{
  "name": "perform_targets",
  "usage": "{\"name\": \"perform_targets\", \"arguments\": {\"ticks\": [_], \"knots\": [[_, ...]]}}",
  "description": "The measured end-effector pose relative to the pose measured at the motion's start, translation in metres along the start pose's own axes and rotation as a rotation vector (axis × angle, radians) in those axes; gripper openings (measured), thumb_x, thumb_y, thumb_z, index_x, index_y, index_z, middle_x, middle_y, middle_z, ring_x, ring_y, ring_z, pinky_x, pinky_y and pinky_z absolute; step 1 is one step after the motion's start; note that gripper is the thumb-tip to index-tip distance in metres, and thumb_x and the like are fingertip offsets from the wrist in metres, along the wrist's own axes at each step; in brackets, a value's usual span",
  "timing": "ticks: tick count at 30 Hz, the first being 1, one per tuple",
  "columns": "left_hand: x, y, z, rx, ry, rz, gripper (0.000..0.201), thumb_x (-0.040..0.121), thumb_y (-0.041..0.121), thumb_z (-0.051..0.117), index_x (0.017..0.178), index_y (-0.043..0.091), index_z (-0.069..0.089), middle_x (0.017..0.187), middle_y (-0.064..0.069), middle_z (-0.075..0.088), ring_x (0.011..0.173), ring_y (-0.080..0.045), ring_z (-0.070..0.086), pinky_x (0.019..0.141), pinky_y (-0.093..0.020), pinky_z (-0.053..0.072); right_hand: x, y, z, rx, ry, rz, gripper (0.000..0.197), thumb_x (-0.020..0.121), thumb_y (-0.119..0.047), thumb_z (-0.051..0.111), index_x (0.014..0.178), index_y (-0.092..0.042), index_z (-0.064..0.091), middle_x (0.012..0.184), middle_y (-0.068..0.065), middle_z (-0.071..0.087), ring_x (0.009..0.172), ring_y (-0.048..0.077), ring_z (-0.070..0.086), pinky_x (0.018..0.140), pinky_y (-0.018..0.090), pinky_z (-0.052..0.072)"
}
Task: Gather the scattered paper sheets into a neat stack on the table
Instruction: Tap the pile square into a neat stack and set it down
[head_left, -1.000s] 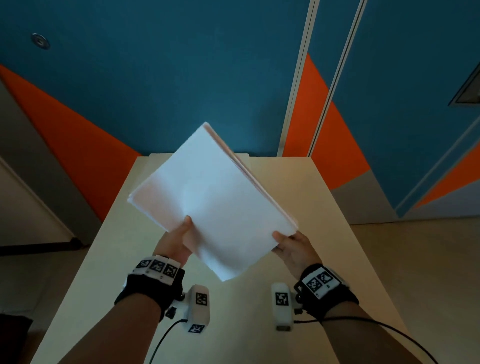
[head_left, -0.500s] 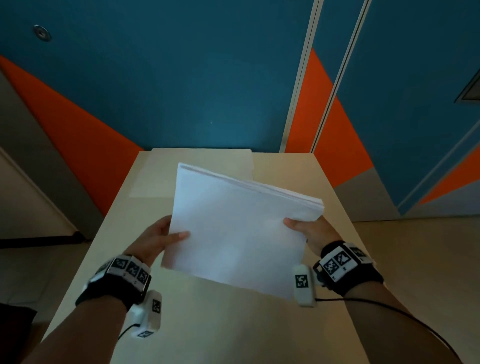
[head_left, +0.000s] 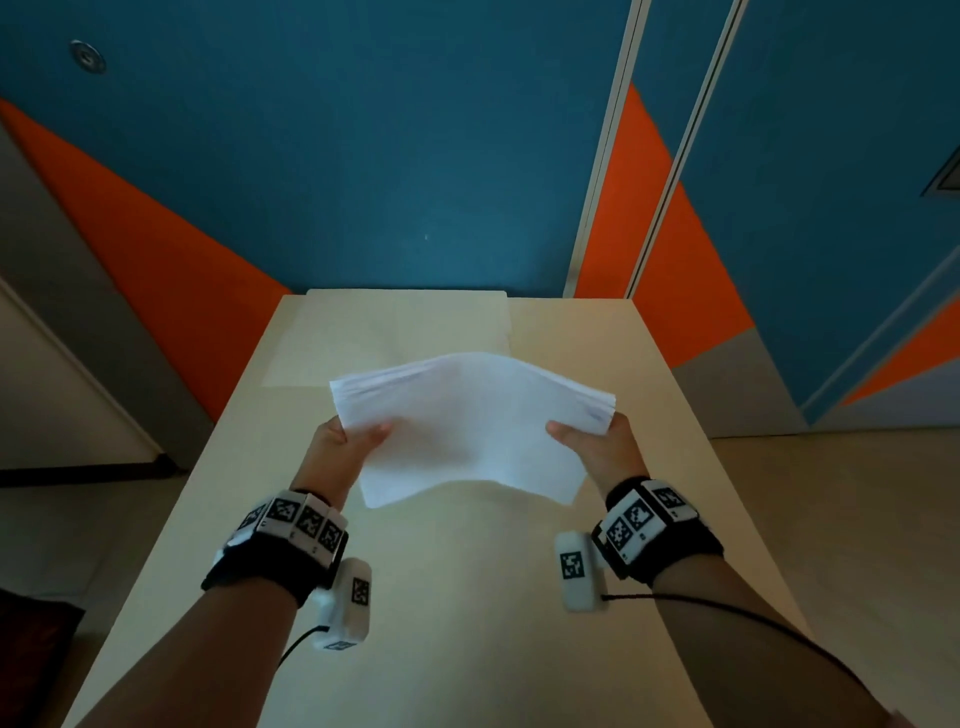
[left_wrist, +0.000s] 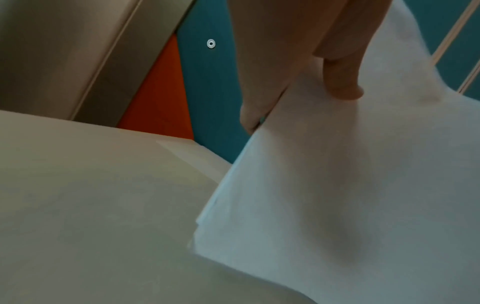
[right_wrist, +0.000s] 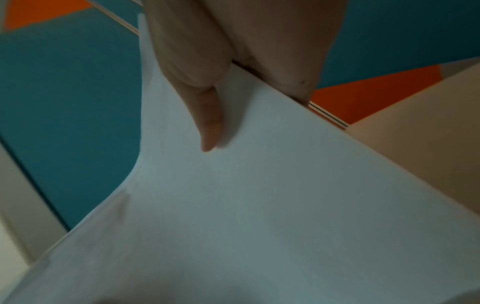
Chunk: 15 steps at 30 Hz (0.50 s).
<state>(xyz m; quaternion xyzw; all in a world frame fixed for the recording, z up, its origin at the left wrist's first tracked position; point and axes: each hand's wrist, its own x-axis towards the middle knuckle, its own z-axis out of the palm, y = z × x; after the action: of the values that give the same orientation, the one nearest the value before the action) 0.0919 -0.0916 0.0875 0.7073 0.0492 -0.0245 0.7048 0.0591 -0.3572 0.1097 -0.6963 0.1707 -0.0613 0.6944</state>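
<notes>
Holding the paper stack (head_left: 470, 423) off the table (head_left: 457, 597) with both hands, I have it gripped at its two short edges so the sheets cannot slide apart sideways. My left hand (head_left: 340, 449) pinches the left edge, thumb on top and the other fingers curled out of sight beneath; the left wrist view shows the thumb (left_wrist: 340, 82) pressed onto the top sheet. My right hand (head_left: 597, 441) does the same on the right edge, its thumb (right_wrist: 210, 123) lying flat on the paper, the other fingers under the stack.

The stack arches upward in the middle, which I judge comes from my hands pushing slightly toward each other; that bow stiffens the paper and keeps the sheets together. Its far edge looks fairly even, though the right corner fans a little, so the sheets are gathered but not perfectly squared.

One large pale sheet (head_left: 400, 332) lies flat at the far end of the table, apart from the stack. Whether it belongs with the scattered sheets, I cannot tell.

By my reading, gathering is nearly done. What remains is tapping the edges square and laying the stack flat. Loosening either pinch too soon could let the sheets slip and spread.
</notes>
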Motion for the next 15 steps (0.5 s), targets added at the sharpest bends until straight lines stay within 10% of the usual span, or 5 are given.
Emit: {"name": "perform_targets", "arguments": {"ticks": [9,15], "knots": [[-0.006,-0.008,0.003,0.007,0.028,-0.053,0.039,0.077,0.001,0.069,0.115,-0.001,0.058,0.097,-0.008,0.068,0.099,-0.030,0.064,0.098,-0.043,0.047,-0.001,0.015,-0.007,0.066,-0.015,-0.072,0.047,0.067,0.020,0.067,0.086,-0.023,0.062,0.086,0.001,0.061,0.084,0.022,0.057,0.074,0.028,0.050],[0.004,-0.002,0.009,-0.214,0.122,-0.035,0.111,0.052,0.079,0.064,0.138,0.011,0.041,0.143,-0.013,0.047,0.134,-0.029,0.042,0.113,-0.051,0.030,-0.005,0.004,-0.002,0.187,-0.004,-0.086,0.011,0.086,-0.016,0.062,0.095,-0.021,0.058,0.093,-0.006,0.056,0.083,0.008,0.055,0.066,0.013,0.046]]}}
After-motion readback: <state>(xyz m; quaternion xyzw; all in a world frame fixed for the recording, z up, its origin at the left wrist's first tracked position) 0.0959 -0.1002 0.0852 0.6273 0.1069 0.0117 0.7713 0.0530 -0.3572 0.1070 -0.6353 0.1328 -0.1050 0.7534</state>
